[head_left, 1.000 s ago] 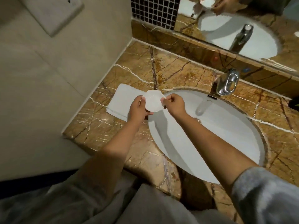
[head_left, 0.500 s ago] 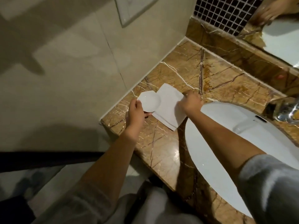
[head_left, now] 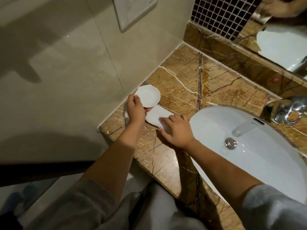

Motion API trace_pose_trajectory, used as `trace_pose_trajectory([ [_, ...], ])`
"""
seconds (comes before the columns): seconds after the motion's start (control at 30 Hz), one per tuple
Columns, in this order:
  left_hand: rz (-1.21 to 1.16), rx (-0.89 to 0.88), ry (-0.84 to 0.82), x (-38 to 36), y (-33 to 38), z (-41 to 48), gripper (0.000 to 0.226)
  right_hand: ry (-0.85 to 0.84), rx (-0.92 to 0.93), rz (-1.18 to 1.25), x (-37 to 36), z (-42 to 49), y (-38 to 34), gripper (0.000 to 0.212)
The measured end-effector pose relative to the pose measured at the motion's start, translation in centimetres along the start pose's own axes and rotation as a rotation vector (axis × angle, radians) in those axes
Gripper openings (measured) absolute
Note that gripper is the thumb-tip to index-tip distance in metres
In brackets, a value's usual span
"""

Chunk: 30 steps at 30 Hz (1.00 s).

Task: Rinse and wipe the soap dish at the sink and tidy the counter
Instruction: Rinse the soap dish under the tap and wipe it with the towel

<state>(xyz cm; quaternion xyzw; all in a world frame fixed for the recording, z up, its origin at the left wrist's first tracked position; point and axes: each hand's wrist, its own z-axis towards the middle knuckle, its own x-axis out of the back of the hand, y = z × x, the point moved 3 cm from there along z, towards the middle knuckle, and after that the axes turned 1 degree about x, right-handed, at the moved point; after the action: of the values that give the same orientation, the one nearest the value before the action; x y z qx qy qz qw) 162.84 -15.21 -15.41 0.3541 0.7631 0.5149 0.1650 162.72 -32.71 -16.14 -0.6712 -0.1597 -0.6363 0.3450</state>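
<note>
A small round white soap dish (head_left: 147,95) is held tilted above the counter's left end, close to the wall, with my left hand (head_left: 135,110) gripping its near rim. A folded white cloth (head_left: 157,118) lies bunched on the brown marble counter (head_left: 182,87) just below the dish. My right hand (head_left: 177,131) rests on the cloth's right end with fingers curled into it, between the dish and the white sink basin (head_left: 259,146).
A chrome tap (head_left: 285,112) stands at the back of the basin, with a metal drain (head_left: 230,142) in its bottom. A mirror (head_left: 282,39) and dark mosaic tiles (head_left: 221,15) run behind the counter. A beige tiled wall with a white plate (head_left: 134,12) borders the left edge.
My right hand left the dish, went to the cloth and dragged it toward the front edge, bunching it. My left hand carried the dish left, toward the wall.
</note>
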Motion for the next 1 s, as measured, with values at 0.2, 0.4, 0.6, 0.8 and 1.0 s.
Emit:
trace_pose_trajectory([
  [0.2, -0.003, -0.007, -0.015, -0.5, -0.9, -1.2, 0.028, -0.138, -0.049, -0.053, -1.1, 2.0, -0.6, 0.060],
  [0.4, -0.073, 0.018, -0.087, -0.9, -1.6, -1.4, 0.028, -0.187, -0.128, -0.104, -1.6, 1.8, -1.3, 0.053],
  [0.6, -0.056, -0.031, -0.170, -3.8, -2.1, -2.2, 0.024, 0.006, -0.612, 0.219, 1.5, -1.5, 2.2, 0.055],
  [0.8, -0.036, 0.039, -0.432, -10.9, -3.5, -6.7, 0.014, 0.409, -0.697, 0.340, 8.3, -8.0, 8.5, 0.054],
  [1.0, 0.046, 0.093, -0.765, -17.9, -4.3, -14.6, 0.020, 0.086, -0.592, -0.066, 10.6, -11.8, 10.6, 0.063],
])
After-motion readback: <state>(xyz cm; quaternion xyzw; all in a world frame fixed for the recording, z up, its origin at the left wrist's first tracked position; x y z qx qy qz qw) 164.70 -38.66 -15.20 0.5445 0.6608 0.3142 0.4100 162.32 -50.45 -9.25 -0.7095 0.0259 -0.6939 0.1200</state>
